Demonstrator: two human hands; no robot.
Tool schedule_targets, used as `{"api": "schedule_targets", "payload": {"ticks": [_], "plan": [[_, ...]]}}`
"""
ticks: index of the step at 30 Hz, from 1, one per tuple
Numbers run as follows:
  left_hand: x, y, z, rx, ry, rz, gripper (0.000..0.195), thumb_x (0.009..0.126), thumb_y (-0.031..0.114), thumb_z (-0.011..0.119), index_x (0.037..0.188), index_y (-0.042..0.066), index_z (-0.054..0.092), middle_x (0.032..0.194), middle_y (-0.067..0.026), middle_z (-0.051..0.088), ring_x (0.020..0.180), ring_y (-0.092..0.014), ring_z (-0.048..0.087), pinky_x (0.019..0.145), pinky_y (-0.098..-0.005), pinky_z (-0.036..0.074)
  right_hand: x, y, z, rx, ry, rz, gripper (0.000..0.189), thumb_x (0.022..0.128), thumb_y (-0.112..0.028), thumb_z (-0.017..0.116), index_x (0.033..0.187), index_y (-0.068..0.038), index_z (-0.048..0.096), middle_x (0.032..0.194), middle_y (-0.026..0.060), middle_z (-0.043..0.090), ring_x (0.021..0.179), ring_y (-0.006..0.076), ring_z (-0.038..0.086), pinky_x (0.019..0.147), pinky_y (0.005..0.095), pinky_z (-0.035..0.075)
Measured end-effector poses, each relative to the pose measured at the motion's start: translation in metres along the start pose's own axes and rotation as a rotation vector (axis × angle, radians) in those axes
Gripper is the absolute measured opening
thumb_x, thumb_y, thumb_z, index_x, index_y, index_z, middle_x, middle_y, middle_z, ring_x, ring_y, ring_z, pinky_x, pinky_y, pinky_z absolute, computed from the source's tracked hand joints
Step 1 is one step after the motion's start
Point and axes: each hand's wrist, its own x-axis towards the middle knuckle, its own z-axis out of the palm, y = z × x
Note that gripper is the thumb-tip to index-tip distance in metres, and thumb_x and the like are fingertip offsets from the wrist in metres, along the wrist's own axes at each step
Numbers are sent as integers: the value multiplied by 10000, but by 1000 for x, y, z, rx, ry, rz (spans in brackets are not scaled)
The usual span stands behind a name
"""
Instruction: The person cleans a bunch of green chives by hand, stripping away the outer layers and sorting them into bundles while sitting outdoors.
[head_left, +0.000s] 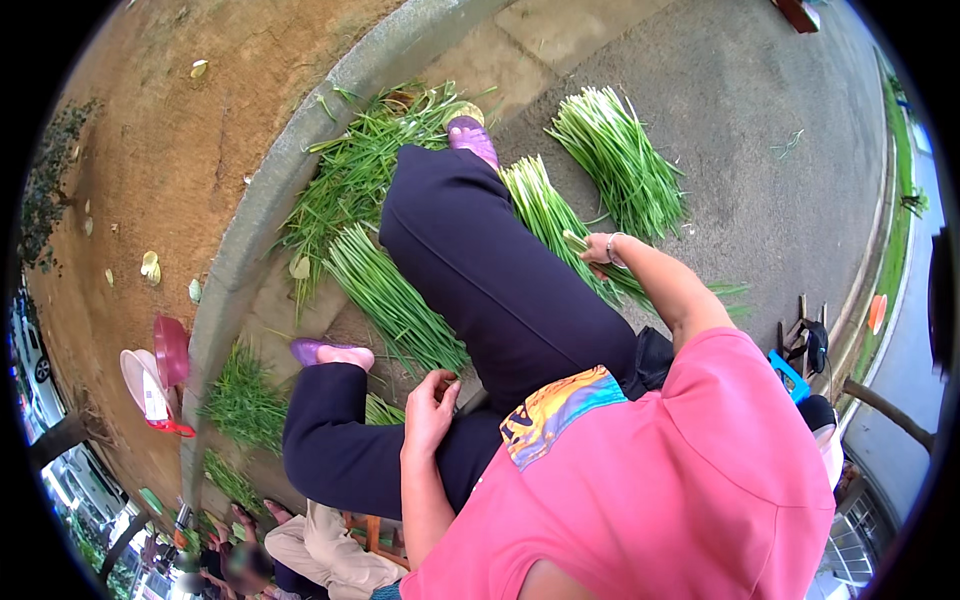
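Note:
My right hand (600, 253), with a bracelet at the wrist, grips a small bunch of long green chives (630, 283). The bunch's pale ends point up-left past my fingers, and its leaf tips trail beneath my forearm. Close by, partly behind my thigh, lies a chive pile (541, 202) with whitish stalk ends. My left hand (433, 409) is over my other leg with curled fingers; nothing shows in it, though its palm side is hidden. Just beyond its fingertips are the leaf tips of another neat chive pile (394, 296), lying between my legs.
A large neat chive pile (619, 161) lies on the pavement. Loose leaves (367, 161) are heaped against the concrete curb (251, 217). More scattered greens (246, 401) lie beside my foot. Plastic basins (171, 349) stand past the curb. A seated person's trousers (330, 551) show at lower left.

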Motion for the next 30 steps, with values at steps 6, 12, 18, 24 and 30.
{"api": "schedule_targets", "payload": {"ticks": [6, 12, 18, 24, 30], "plan": [[2, -1, -2, -10, -28, -41, 137, 778, 63, 576, 893, -10, 563, 634, -28, 545, 567, -67, 477, 530, -226, 402, 45, -44, 9, 122, 391, -267, 106, 831, -88, 440, 849, 16, 442, 547, 105, 513, 403, 199, 529, 353, 329, 424], [3, -3, 0, -21, -3, -44, 151, 765, 83, 585, 894, 6, 571, 620, -67, 539, 536, -116, 483, 512, -264, 407, 74, -73, 12, 71, 541, -288, 231, 829, -185, 515, 925, 22, 480, 647, 148, 575, 491, 217, 573, 479, 356, 468], [5, -6, 0, -39, -14, -56, 144, 768, 87, 583, 889, 10, 570, 618, -68, 540, 529, -120, 485, 509, -264, 407, 94, -81, 12, -129, 686, -215, 230, 799, -177, 549, 938, -1, 498, 739, 168, 595, 606, 253, 606, 581, 356, 486], [5, -5, 0, -28, -17, -68, 141, 769, 91, 581, 886, 14, 566, 606, -66, 529, 518, -121, 477, 504, -264, 401, 92, -95, 16, -259, 826, -210, 350, 739, -261, 613, 958, -3, 524, 948, 259, 556, 915, 355, 542, 800, 398, 433], [6, -3, 0, -13, -18, -85, 144, 768, 94, 580, 886, 11, 566, 602, -68, 527, 518, -127, 476, 506, -269, 398, 83, -98, 22, -203, 938, -186, 401, 729, -242, 631, 1032, -27, 480, 1051, 224, 471, 973, 362, 496, 832, 388, 419]]}}
